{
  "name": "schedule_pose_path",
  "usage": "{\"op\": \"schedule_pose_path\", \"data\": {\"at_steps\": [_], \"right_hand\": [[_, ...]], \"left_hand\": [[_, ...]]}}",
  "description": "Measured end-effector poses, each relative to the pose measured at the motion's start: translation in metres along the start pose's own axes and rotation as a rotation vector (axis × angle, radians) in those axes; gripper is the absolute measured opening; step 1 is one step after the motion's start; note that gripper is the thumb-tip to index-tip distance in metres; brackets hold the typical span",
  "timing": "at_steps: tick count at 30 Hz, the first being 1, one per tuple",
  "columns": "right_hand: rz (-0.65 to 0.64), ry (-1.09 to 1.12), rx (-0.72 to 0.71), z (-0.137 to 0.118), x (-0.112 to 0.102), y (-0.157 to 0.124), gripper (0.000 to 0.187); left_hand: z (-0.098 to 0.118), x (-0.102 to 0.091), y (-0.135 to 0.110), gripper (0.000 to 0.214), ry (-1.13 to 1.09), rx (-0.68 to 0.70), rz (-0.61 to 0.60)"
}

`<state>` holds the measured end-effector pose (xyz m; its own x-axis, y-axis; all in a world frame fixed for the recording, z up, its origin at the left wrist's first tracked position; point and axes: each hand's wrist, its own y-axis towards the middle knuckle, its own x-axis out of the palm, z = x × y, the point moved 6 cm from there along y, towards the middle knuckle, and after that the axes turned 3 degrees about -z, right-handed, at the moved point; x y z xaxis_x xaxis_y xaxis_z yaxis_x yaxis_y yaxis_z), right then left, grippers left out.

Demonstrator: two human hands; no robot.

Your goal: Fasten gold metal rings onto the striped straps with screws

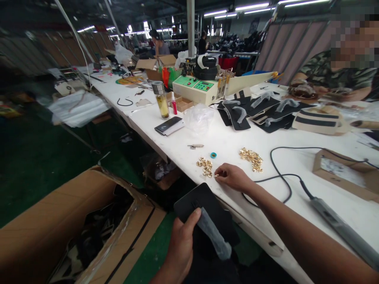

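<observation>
My left hand [181,241] grips a flat black shoe-upper piece [204,205] with a strip wrapped in clear plastic [214,236], held below the edge of the white table [231,142]. My right hand [232,176] rests on the table with fingertips pinched on a small gold ring, right beside a little pile of gold rings [205,165]. A second pile of gold rings [251,157] lies further right. A tiny blue ring [213,155] and a small metal clip [195,146] sit just beyond.
A black cable [281,173] leads to a grey hand tool [337,227]. An open cardboard box [74,228] stands on the green floor at left. More black pieces [254,112], a green-topped machine [197,88], a bottle [161,100], a phone [169,125]. A person sits at far right.
</observation>
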<state>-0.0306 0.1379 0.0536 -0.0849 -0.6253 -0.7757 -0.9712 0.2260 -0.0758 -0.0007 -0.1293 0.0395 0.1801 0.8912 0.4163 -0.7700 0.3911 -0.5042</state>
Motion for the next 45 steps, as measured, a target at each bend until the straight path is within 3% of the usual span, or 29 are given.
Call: {"op": "schedule_pose_path", "data": {"at_steps": [6, 11, 15, 17, 22, 31, 45], "right_hand": [[0.066, 0.094, 0.034, -0.005, -0.006, -0.013, 0.012], [0.199, 0.447, 0.101, -0.047, -0.027, -0.076, 0.030], [0.259, 0.469, -0.019, -0.092, -0.028, -0.128, 0.017], [0.273, 0.422, -0.061, -0.102, -0.022, -0.143, 0.011], [0.324, 0.309, -0.030, -0.100, -0.015, -0.162, 0.008], [0.371, 0.255, -0.006, -0.098, -0.035, -0.182, 0.009], [0.439, 0.235, -0.153, -0.098, -0.034, -0.197, 0.012]], "left_hand": [[0.015, 0.001, -0.004, 0.050, 0.094, 0.125, -0.006], [0.033, 0.009, -0.014, 0.038, 0.307, 0.278, -0.028], [0.042, 0.027, -0.025, 0.032, 0.463, 0.316, -0.078], [0.044, 0.036, -0.030, 0.031, 0.534, 0.340, -0.094], [0.045, 0.051, -0.044, 0.023, 0.729, 0.507, -0.129], [0.046, 0.076, -0.063, 0.013, 0.902, 0.713, -0.288], [0.044, 0.091, -0.084, 0.026, 1.013, 0.820, -0.375]]}}
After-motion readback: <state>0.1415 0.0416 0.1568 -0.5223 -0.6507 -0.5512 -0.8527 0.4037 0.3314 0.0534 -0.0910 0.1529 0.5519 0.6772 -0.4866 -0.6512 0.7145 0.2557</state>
